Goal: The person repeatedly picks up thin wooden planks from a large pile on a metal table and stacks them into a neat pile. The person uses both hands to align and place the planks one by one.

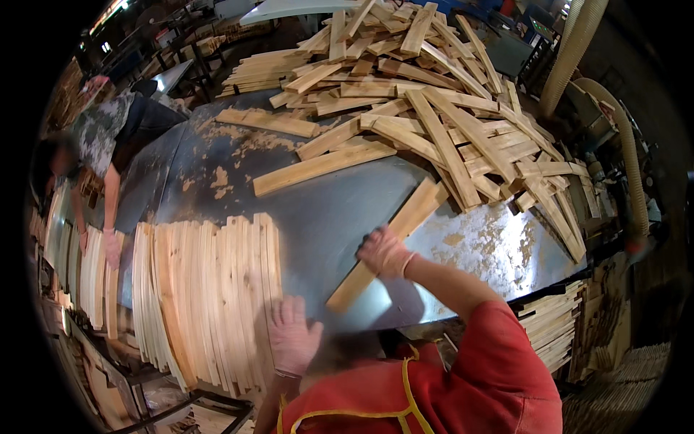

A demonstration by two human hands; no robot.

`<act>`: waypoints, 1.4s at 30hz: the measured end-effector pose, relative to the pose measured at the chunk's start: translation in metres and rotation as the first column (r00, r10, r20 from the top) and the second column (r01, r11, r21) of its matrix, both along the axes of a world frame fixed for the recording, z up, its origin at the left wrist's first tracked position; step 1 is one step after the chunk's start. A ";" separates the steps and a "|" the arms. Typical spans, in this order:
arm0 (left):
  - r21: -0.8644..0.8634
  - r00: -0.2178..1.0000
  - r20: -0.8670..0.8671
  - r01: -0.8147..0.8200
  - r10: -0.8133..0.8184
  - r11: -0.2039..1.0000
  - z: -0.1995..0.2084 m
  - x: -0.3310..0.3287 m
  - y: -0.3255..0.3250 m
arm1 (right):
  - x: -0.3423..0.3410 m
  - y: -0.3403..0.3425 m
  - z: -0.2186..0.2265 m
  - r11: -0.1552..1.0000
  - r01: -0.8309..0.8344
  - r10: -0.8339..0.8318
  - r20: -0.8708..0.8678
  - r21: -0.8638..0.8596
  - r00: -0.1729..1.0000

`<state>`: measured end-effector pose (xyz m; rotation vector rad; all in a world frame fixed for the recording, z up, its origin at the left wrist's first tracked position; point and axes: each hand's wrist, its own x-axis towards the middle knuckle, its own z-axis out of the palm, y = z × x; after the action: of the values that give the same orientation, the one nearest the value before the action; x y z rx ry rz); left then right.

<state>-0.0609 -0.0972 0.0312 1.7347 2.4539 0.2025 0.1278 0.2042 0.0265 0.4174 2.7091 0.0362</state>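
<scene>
My right hand (pixel 385 253), in a pale glove with dark fingertips, is closed around a wooden board (pixel 416 208) that slants across the metal table. The board's far end lies by the edge of a heap of loose boards (pixel 441 101). My left hand (pixel 295 336), also in a pale glove, has its fingers stretched out flat. It rests against the right side of a row of boards (pixel 210 289) standing on edge, packed side by side at the table's near left.
A co-worker (pixel 108 137) leans over another row of boards (pixel 92 282) at the far left. Sawdust lies scattered on the metal table (pixel 318 217). Ribbed hoses (pixel 625 137) hang at the right. More boards (pixel 553 322) are stacked below the table's right edge.
</scene>
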 end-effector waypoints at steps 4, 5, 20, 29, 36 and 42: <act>-0.138 0.978 0.190 0.109 -0.082 0.984 -0.003 0.045 0.055 | -0.002 -0.028 -0.007 0.990 -0.076 0.029 -0.352 -0.119 0.936; -0.164 0.986 0.152 0.088 -0.063 0.983 -0.015 0.053 0.059 | 0.000 -0.024 -0.001 0.988 -0.054 -0.020 -0.464 -0.144 0.886; -0.205 0.567 0.702 -0.418 0.431 0.885 -0.021 0.045 0.084 | 0.080 0.219 -0.012 0.629 0.770 -0.748 -0.183 0.112 0.638; -0.391 -0.248 0.919 -0.473 0.306 0.790 -0.035 0.012 0.024 | 0.030 0.012 0.001 0.207 0.236 -0.944 -0.130 -0.949 0.304; -0.075 0.928 0.264 -0.254 0.265 0.964 0.002 -0.001 0.003 | -0.077 -0.134 -0.017 0.377 0.481 -0.662 0.133 -0.791 0.738; -0.135 0.987 -0.046 -0.156 0.151 0.978 -0.015 -0.004 -0.026 | -0.075 -0.127 0.001 0.382 0.251 -0.507 0.025 -0.889 0.862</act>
<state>-0.0646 -0.1233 0.0159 1.5077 2.5616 0.0154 0.0531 0.0771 0.0276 0.7216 2.3186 -1.5902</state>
